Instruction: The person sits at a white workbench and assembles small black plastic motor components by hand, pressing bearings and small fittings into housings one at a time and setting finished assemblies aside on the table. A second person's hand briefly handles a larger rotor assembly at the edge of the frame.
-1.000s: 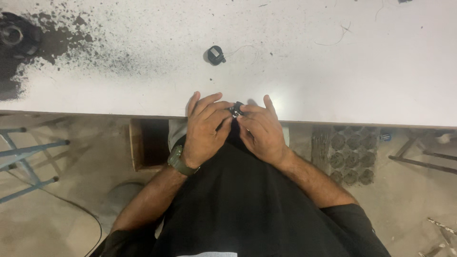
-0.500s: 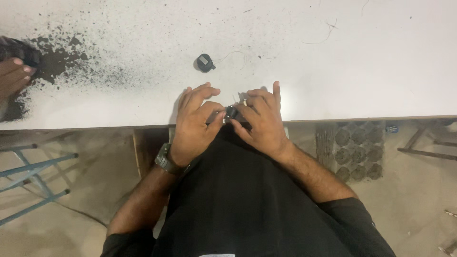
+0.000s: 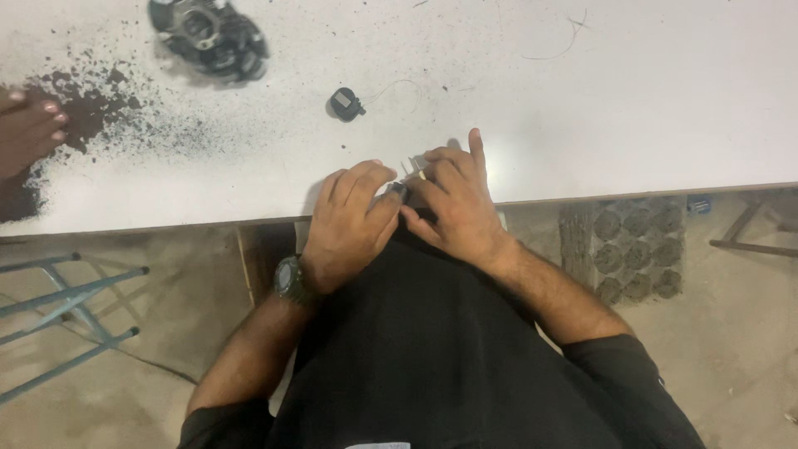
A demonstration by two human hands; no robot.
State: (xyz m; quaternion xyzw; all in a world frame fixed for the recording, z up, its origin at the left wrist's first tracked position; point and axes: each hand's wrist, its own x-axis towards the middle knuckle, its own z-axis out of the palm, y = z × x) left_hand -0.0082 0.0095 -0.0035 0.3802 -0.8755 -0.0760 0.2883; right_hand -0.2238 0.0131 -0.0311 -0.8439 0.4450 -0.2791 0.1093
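- Two hands work together at the near edge of the white table (image 3: 632,108); the left hand (image 3: 349,220) and the right hand (image 3: 453,199) meet fingertip to fingertip over one small part (image 3: 405,185).
- Location of the part: pinched between both hands, just above the table edge, directly in front of the person's torso. It appears to be a small piece, part dark and part light metal; its exact form is too hidden to tell.
- Grip state: both hands are closed narrowly on the part. The left fingers curl over it; the right thumb and fingers press from the other side, with the right index finger raised.
- Judged progress: fine handling of the part is under way and not finished, since neither hand has released it and it is not set down.
- Untouched items: a small black round component (image 3: 346,104) with a thin wire lies well apart on the table; a larger dark assembly (image 3: 208,35) sits at the far left.
- Dark powder (image 3: 100,116) is scattered over the left of the table.
- Another person's hand (image 3: 29,133) rests at the left edge, in the powder, apart from this work.
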